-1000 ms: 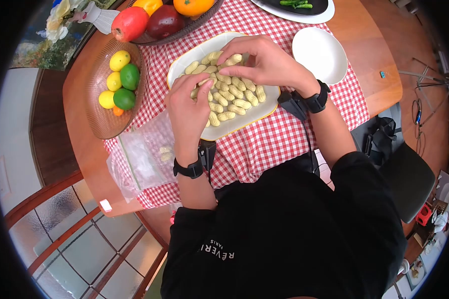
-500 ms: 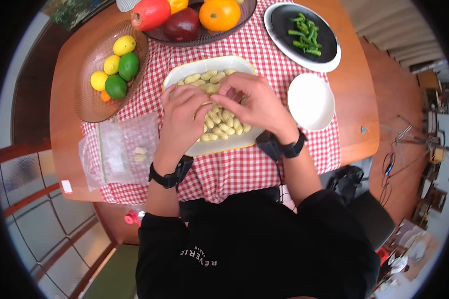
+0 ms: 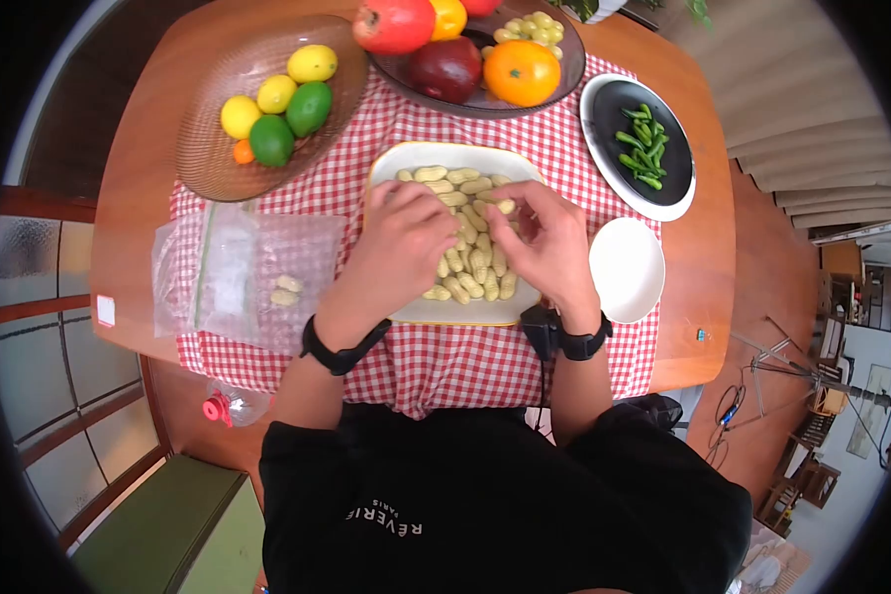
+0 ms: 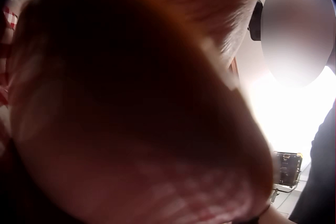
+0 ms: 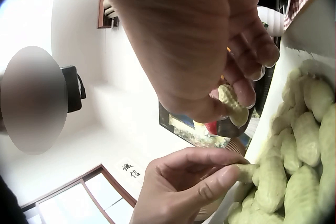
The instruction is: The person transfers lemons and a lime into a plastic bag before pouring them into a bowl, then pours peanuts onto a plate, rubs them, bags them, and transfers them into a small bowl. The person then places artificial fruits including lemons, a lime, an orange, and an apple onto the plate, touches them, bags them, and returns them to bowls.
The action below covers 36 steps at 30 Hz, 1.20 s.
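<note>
Unshelled peanuts (image 3: 480,262) lie in a white tray (image 3: 445,317) with a yellow rim. My right hand (image 3: 549,243) is over the tray's right side, pinching one peanut (image 5: 233,106) between thumb and fingers above the pile. Across from it, my left hand (image 3: 401,243) reaches over the left side of the tray. Its thumb and forefinger pinch another peanut (image 5: 245,172) at the edge of the pile, as the right wrist view shows; the head view hides those fingertips. The left wrist view is mostly dark and blurred.
A plastic bag (image 3: 243,282) with a few peanuts lies left of the tray. Behind stand a bowl of lemons and limes (image 3: 208,158) and a fruit bowl (image 3: 475,104). To the right are a white bowl (image 3: 627,272) and a dark plate of green peppers (image 3: 619,109).
The head view has turned and shifted. My hands, close together over the peanuts half a second ago, are now farther apart, and the peanut in my right hand shows plainly.
</note>
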Each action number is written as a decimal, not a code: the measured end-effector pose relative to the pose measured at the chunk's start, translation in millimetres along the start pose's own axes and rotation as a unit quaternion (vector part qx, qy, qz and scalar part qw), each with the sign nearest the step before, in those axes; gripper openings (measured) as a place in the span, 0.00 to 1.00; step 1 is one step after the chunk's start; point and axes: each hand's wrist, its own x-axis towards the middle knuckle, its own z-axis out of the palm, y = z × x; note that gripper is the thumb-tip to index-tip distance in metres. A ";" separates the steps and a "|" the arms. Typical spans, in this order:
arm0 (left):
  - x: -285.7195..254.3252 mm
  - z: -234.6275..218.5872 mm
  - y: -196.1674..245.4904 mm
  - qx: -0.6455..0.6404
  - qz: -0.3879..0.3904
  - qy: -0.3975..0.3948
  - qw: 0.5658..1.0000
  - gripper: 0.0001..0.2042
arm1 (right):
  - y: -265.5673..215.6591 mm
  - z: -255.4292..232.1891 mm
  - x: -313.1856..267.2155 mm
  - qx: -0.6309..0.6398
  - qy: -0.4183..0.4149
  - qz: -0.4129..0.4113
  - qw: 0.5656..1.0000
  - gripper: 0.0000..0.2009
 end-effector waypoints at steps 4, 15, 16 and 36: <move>-2.3 6.5 -3.1 -0.008 0.010 -0.017 1.000 0.05 | -4.2 1.2 -1.7 -0.013 -0.013 -0.010 1.000 0.09; -0.6 8.5 -12.3 -0.021 -0.003 -0.006 1.000 0.04 | -5.3 -0.3 -6.0 -0.044 0.009 -0.061 0.997 0.10; -0.3 8.2 -13.8 -0.024 0.001 -0.011 1.000 0.04 | -4.2 -0.9 -6.0 -0.050 -0.013 -0.058 0.997 0.10; 2.6 1.5 -8.3 -0.040 -0.046 0.006 0.998 0.08 | 2.8 2.4 -6.9 -0.014 -0.059 -0.058 0.996 0.09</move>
